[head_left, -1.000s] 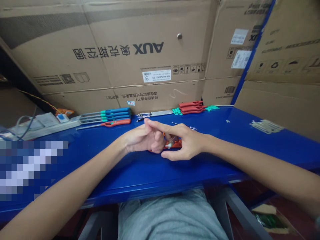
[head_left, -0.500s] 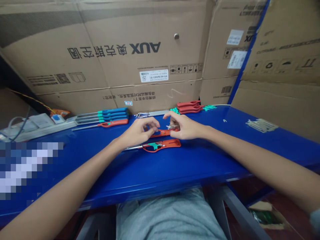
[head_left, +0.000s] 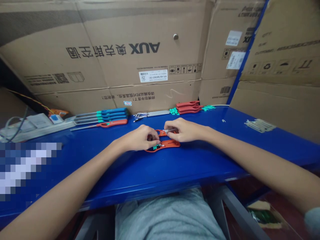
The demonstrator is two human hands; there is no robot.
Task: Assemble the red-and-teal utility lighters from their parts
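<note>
Half covers, with the nearer left hand, grip unclear, the front orange shell running left to right just bodyward of the right hand, held apart and pinching a clear part.

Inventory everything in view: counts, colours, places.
Front shell: one, orange, middle
Rear shell: one, orange, behind front shell
Clear part: one, colourless, by rear shell
Blue lighters: about four, blue, back left
Orange lighter: one, orange, before blue lighters
Tubes: several, silver, back middle
Red handles: several, red, right of tubes
Green pieces: two clusters, green, beside red handles
Sticks: many, whitish, right
Power strip: one, white, left
Packet: one, orange, by power strip
Cardboard: several, brown, back
Table: one, blue, underneath
Clothing: some, grey, bottom middle
Left hand: one, at front shell
Right hand: one, holding clear part
</note>
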